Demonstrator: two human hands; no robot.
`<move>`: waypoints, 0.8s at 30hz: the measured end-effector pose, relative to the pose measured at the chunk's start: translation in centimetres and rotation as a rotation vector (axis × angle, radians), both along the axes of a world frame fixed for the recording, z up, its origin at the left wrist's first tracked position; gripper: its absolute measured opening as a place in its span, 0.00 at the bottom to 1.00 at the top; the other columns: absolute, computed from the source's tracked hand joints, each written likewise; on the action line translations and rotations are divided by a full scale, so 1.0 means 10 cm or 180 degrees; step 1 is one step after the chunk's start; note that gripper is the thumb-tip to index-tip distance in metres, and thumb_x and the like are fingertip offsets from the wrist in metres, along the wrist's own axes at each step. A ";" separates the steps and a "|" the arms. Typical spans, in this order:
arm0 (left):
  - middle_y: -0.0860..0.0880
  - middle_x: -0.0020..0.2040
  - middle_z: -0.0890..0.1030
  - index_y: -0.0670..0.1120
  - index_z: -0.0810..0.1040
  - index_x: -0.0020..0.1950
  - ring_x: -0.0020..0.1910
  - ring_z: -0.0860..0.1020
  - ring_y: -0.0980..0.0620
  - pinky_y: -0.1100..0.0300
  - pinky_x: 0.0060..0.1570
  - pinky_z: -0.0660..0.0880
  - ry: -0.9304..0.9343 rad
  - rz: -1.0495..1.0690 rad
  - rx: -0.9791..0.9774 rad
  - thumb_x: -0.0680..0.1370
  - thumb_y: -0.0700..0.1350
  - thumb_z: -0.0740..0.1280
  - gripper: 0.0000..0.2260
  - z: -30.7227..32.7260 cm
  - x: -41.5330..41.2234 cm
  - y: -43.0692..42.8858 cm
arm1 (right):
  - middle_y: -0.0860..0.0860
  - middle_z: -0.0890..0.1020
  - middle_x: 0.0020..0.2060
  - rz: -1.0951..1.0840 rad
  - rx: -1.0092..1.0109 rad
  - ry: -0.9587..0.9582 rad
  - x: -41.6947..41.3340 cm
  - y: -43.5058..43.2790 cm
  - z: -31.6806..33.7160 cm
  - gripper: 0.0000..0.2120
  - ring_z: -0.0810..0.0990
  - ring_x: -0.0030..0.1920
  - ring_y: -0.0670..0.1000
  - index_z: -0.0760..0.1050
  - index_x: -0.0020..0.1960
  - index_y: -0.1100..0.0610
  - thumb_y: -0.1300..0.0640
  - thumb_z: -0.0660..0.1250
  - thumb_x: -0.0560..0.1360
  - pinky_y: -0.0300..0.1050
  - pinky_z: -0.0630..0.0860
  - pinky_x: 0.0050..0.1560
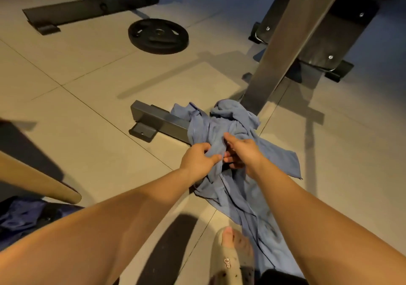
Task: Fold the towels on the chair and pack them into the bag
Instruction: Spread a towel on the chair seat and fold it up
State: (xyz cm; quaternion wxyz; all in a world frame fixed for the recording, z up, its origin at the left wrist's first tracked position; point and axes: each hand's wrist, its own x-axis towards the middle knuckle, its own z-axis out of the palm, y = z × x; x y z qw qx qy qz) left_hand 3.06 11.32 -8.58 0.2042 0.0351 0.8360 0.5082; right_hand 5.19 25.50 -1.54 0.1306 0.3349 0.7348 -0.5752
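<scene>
While the blue towel lay bunched on the floor, both hands gathered it.
My left hand pinched its edge at nine o'clock; my right hand held cloth, its grip partly hidden.

I can make out almost nothing to read from here. The only lettering I find is a small pale script mark on the strap of the beige sandal at the bottom edge; it is too blurred for me to spell out. The weight plate shows no legible numbers to me.
</scene>
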 end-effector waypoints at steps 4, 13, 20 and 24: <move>0.48 0.31 0.59 0.47 0.62 0.33 0.31 0.58 0.52 0.56 0.35 0.56 0.0433 -0.0389 0.0031 0.76 0.48 0.75 0.23 0.45 0.27 -0.39 | 0.60 0.77 0.37 0.0552 0.0338 -0.0298 -0.17 -0.27 0.30 0.15 0.79 0.40 0.59 0.73 0.42 0.61 0.52 0.75 0.76 0.54 0.83 0.46; 0.48 0.36 0.81 0.42 0.85 0.44 0.34 0.75 0.55 0.60 0.37 0.73 0.0342 -0.0730 -0.0104 0.79 0.52 0.72 0.13 1.75 0.39 -1.21 | 0.62 0.76 0.39 0.1456 0.1377 0.0037 -0.23 -0.67 1.88 0.11 0.75 0.40 0.61 0.71 0.38 0.65 0.65 0.59 0.80 0.54 0.72 0.44; 0.55 0.56 0.80 0.54 0.77 0.66 0.55 0.79 0.57 0.60 0.51 0.75 0.1185 0.0066 0.0362 0.76 0.49 0.74 0.20 2.97 0.33 -1.49 | 0.56 0.86 0.45 0.2495 0.1286 0.0895 0.04 -0.98 3.29 0.08 0.84 0.47 0.57 0.84 0.48 0.60 0.54 0.72 0.76 0.54 0.80 0.55; 0.55 0.55 0.84 0.52 0.81 0.62 0.52 0.82 0.57 0.64 0.47 0.79 0.0998 -0.0156 0.0630 0.75 0.45 0.76 0.16 3.64 0.50 -1.72 | 0.61 0.86 0.45 0.2787 0.1073 0.1302 0.19 -1.27 3.83 0.08 0.84 0.44 0.58 0.85 0.46 0.62 0.58 0.71 0.76 0.54 0.81 0.52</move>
